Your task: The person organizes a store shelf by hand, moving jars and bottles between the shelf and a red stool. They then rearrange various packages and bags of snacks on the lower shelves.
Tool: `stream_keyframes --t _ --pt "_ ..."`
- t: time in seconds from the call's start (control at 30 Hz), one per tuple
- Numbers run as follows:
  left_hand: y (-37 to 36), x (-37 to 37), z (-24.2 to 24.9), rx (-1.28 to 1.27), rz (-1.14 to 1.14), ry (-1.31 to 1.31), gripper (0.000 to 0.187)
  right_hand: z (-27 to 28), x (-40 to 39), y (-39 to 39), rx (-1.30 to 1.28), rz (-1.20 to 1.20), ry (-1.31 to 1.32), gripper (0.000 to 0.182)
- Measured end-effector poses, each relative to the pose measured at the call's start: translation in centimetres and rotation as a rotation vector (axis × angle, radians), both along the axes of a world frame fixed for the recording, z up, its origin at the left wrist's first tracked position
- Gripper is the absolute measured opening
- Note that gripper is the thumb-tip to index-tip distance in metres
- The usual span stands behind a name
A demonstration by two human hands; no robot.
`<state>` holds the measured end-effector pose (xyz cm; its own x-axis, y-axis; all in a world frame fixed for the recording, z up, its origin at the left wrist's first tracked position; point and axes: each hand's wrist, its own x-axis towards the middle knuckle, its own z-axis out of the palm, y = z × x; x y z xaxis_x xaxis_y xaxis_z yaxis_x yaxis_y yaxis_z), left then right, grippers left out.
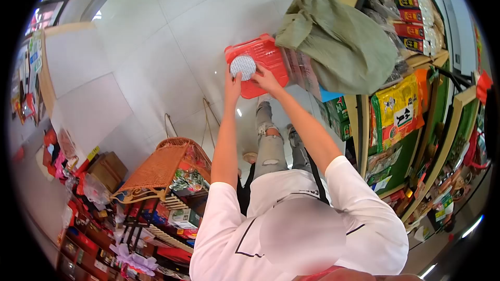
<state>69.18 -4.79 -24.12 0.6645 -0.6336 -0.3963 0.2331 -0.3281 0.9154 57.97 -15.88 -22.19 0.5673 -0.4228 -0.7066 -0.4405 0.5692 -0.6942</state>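
Note:
A round, flat item [242,67] with a pale, finely patterned top is held over a red plastic basket [272,58] on the floor. My left hand [233,82] grips its lower left edge, the thumb near the rim. At its right side is my right hand [264,79], with the fingers bent toward the edge. Both hands are above the near part of the basket. The underside of the round item is hidden.
To the right, a green cloth [349,36] covers stacked goods beside shelves with a yellow packet [397,106]. A wicker rack [161,165] stands at lower left, near a cardboard box [108,171]. A pale table [78,67] is farther left.

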Motion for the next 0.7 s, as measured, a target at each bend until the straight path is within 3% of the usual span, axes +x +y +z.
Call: stream_keyframes --t 0.07,0.13,0.17,0.2,0.23,0.27,0.3,0.33,0.4,0.43,0.47,0.5,0.53,0.57,0.6,0.63,0.67,0.7 --pt "0.2 -0.4 -0.1 0.076 -0.04 -0.051 0.063 -2.5 -1.9 0.3 -0.217 0.091 0.026 0.061" --pt "1.5 -0.7 -2.1 0.237 -0.1 -0.192 0.067 -0.8 -4.4 0.8 -0.275 0.123 0.074 0.058" --pt "1.3 -1.0 1.2 0.297 -0.099 -0.013 0.072 -1.9 -6.6 1.7 -0.326 0.132 0.065 0.055" --pt "1.8 -1.8 1.2 0.262 -0.091 -0.083 0.073 -2.6 -8.9 2.3 -0.389 0.129 0.066 0.053" --pt "3.9 -2.1 -3.5 0.34 -0.12 -0.261 0.072 -0.3 -11.3 2.4 -0.431 0.116 0.079 0.053" --pt "4.0 -2.8 -2.4 0.358 -0.124 -0.171 0.078 3.1 -13.9 1.9 -0.425 0.23 0.181 0.043" --pt "4.0 -3.5 -1.1 0.379 -0.125 -0.082 0.084 0.4 -17.6 3.3 -0.353 0.271 0.232 0.031" --pt "4.6 -3.9 -2.6 0.476 -0.166 -0.079 0.088 3.1 -21.4 4.1 -0.484 0.149 0.141 0.024" --pt "5.4 -5.9 -2.6 0.446 -0.43 -0.199 0.077 4.3 -29.2 6.6 -0.659 0.016 0.255 0.033" --pt "5.4 -6.0 -4.1 0.291 -0.569 0.067 0.064 4.3 -33.3 7.3 -0.566 0.043 0.352 0.041" --pt "4.9 -7.4 -2.5 0.519 -0.646 0.106 0.043 6.4 -37.3 8.1 -0.585 -0.076 0.322 0.048" --pt "4.7 -9.9 0.0 0.675 -0.776 0.028 0.031 8.6 -40.4 10.1 -0.684 -0.262 0.461 0.048" --pt "4.6 -11.2 0.3 0.687 -0.866 0.172 0.024 7.6 -44.5 11.2 -0.418 -0.32 0.556 0.049" --pt "3.9 -13.0 2.0 0.767 -1.031 0.145 0.047 9.4 -47.9 12.3 -0.306 -0.485 0.532 0.048" --pt "3.3 -14.8 2.6 0.788 -1.12 0.178 0.049 8.9 -51.4 13.6 -0.289 -0.604 0.584 0.047" --pt "1.8 -17.4 4.3 0.83 -1.198 0.13 0.049 10.1 -54.0 14.3 -0.186 -0.877 0.49 0.046" --pt "0.5 -20.1 5.2 0.83 -1.261 0.042 0.034 11.6 -56.2 14.9 -0.076 -1.13 0.382 0.044" --pt "-1.7 -22.0 3.9 0.753 -1.401 0.027 0.031 12.9 -58.1 14.7 -0.092 -1.26 0.306 0.044"
